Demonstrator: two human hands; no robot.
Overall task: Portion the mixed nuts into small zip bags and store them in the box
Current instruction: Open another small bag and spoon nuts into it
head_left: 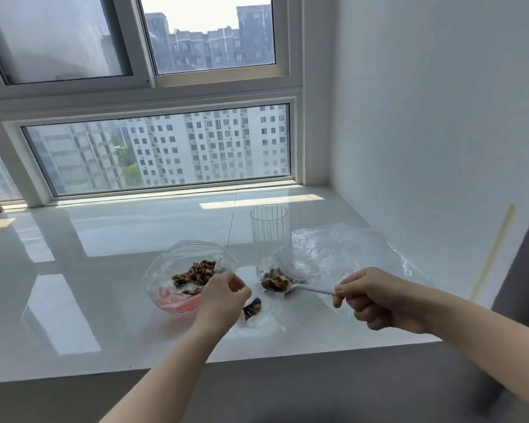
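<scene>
Head view: right hand (pixel 376 303) grips loaded spoon (pixel 290 286); left hand (pixel 223 296) pinches barely visible bag (pixel 257 315).

Both forearms bare, reaching forward over the near edge of the sill. Left hand (pixel 223 296) back-up, wrist bent slightly, fingers curled with fingertips pinched together near the thumb; what they pinch isn't clear. Right hand (pixel 376 300) further right, knuckles toward camera, fingers curled, thumb and index pinching the spoon handle (pixel 315 289), which points left toward the left hand.
</scene>
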